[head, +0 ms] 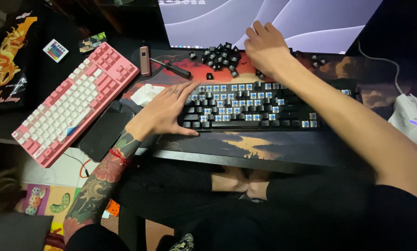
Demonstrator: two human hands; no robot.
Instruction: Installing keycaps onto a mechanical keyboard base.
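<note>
Left hand (164, 111) flat, steadying black keyboard (264, 106) at desk's front edge; right hand (264, 46) curled over loose keycaps (220, 56), grasp unclear. Mid-stripping, likely; remaining caps need pulling.

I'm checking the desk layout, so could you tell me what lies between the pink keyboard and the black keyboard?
In the head view, a dark phone lies between the pink keyboard and the black keyboard, with the left hand and a white tissue too.

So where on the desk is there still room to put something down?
The widest bare strip is the desk mat in front of the black keyboard, right of the left hand. There is also a patch between the keyboard and the white mouse. It is crowded behind the keyboard, where the right hand rests among loose keycaps, and around the pink keyboard and phone.
</note>
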